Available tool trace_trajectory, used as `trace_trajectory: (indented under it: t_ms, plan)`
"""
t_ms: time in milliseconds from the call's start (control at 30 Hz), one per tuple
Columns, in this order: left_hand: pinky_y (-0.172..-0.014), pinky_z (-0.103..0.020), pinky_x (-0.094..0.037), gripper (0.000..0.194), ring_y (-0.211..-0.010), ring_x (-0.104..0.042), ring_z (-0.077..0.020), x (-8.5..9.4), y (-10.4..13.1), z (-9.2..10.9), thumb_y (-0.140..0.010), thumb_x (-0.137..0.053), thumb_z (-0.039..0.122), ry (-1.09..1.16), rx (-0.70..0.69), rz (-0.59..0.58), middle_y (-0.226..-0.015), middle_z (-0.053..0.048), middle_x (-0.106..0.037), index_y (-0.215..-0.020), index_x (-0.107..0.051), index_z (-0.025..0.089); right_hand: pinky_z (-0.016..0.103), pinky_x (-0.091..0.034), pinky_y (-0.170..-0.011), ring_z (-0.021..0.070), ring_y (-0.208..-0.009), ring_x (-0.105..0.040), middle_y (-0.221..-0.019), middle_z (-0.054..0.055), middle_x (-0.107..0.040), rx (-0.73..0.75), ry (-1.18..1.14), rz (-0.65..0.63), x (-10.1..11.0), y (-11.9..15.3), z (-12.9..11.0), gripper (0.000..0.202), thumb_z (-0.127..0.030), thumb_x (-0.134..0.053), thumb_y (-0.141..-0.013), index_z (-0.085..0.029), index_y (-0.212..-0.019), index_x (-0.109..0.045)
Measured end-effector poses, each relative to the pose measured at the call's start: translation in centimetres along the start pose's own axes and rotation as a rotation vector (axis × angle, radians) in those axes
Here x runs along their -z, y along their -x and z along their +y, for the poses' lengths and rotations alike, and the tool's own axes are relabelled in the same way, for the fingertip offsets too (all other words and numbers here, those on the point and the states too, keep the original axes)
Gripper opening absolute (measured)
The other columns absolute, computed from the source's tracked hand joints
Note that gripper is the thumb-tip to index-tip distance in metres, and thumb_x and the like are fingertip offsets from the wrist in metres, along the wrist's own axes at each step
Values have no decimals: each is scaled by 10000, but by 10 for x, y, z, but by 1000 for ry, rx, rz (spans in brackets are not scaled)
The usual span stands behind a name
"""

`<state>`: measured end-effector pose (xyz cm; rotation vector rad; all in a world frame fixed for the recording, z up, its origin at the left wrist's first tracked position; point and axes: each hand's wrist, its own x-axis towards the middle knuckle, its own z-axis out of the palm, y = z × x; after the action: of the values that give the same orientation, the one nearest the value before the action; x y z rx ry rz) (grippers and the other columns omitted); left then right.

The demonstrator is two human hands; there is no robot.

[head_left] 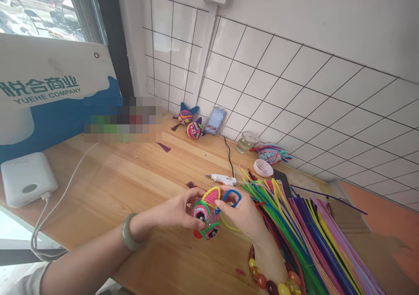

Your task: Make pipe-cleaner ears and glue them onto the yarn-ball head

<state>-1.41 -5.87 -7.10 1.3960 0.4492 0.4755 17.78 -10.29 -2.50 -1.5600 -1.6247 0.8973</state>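
Note:
My left hand (180, 210) is wrapped round a small ball-shaped figure made of coloured pipe cleaners (200, 214), with large round eyes and green, pink and red parts. On top of it stands a pink ear-like piece with a yellow edge (212, 195). The thumb and fingers of my right hand (240, 212) pinch this piece at its right side. A blue loop (233, 193) shows at the right fingers; whether it is part of the figure or separate, I cannot tell. Behind the hands lies a white glue gun (223, 180).
Bundles of coloured pipe cleaners (314, 238) cover the right side of the wooden table (147, 168). Finished figures (195, 129), a glass jar (246, 142) and a pink dish (263, 168) stand along the tiled wall. A white power bank (28, 179) with a cable lies left.

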Motion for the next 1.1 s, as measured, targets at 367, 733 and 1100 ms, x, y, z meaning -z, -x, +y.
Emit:
trace_trajectory:
  t_ms: [367,733,1100]
  plan:
    - [-788,-323,-450,555,-927,-559,-204,-1,-1,-1,-615,-725,296,1,10,9,-1066,-70,-563,-1088,-453,192,273,-467,-622,170,-676,-587,-782,27,-666,-2,-8,-11,1,0,1,179,-208,-583,-710,-185,-882,-629]
    - [-794,-328,-452,531,-941,-556,-210,-1,-1,0,-629,-718,274,-23,-1,19,-1091,-84,-552,-1080,-453,185,273,-466,-626,168,-679,-589,-788,27,-663,3,1,-20,2,0,0,164,-203,-575,-723,-179,-879,-621]
    - [-795,-336,-458,538,-934,-567,-211,-1,-1,0,-624,-721,268,16,8,17,-1084,-80,-557,-1081,-449,183,267,-455,-628,162,-685,-581,-788,19,-655,19,0,-44,1,0,2,157,-157,-562,-728,-183,-871,-621]
